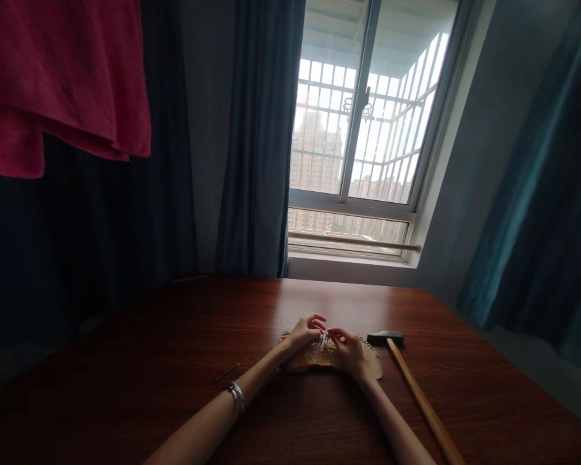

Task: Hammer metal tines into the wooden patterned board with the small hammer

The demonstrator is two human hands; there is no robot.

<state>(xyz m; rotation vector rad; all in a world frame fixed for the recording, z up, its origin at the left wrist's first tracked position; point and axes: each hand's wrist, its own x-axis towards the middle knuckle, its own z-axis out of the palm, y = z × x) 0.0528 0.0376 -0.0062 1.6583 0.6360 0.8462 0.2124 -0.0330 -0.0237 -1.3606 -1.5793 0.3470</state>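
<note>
A tan, irregular-edged piece dotted with small dark marks point(314, 357) lies on the table under both hands; its material is unclear. Above it, my left hand point(307, 331) is closed in a pinch, with a silver bracelet on that wrist. Facing it, my right hand point(351, 352) also pinches, its fingertips close to the left ones. Something small and pale point(324, 337) shows between the fingertips, too small to name. Right of the tan piece rests a hammer point(416, 384) with a dark head and a long wooden handle.
On the reddish-brown wooden table point(198, 323), a thin dark metal rod point(228, 372) lies left of my left forearm. Beyond the far edge are a barred window point(358, 142) and blue curtains point(261, 142). A pink towel point(68, 84) hangs at upper left.
</note>
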